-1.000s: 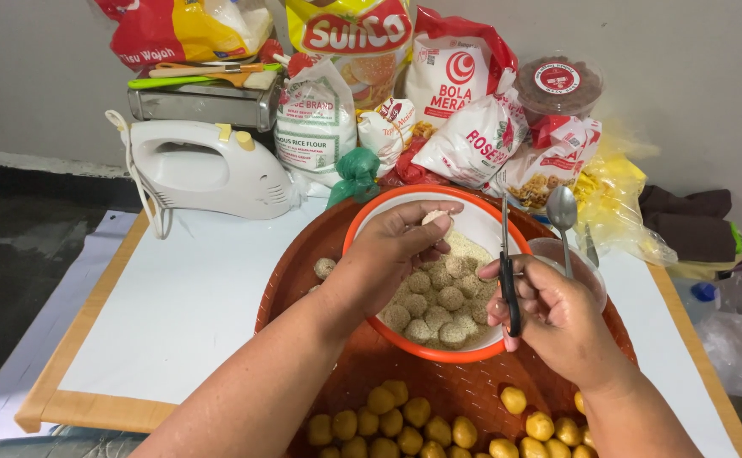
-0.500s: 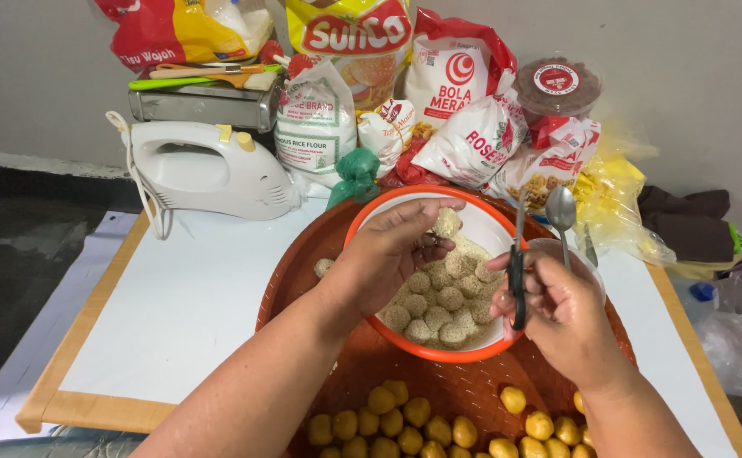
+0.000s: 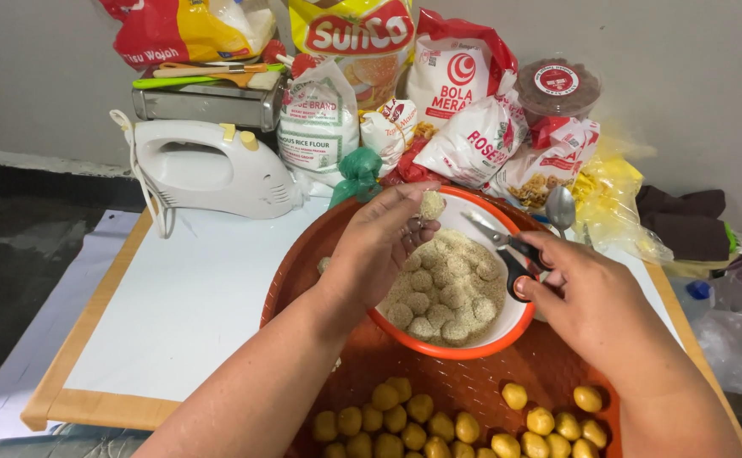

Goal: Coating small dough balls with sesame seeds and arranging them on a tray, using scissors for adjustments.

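Behind the orange bowl [image 3: 439, 343], bags are stacked vs. the wall: white flour bag [image 3: 318, 127] at left, red/yellow pouch [image 3: 362, 38] above, red-white sacks [image 3: 464, 110] centre, round red-labelled tub [image 3: 557, 85] at right.

A low table [image 3: 176, 297] with a white top and a pale wooden rim fills the middle of the view. Behind the table rises a plain grey wall [image 3: 685, 76], evenly lit, with a lighter skirting strip at its foot. Left of the table lies dark, mottled floor [image 3: 15, 254], and a white sheet [image 3: 23, 365] spreads out from under the table's left edge
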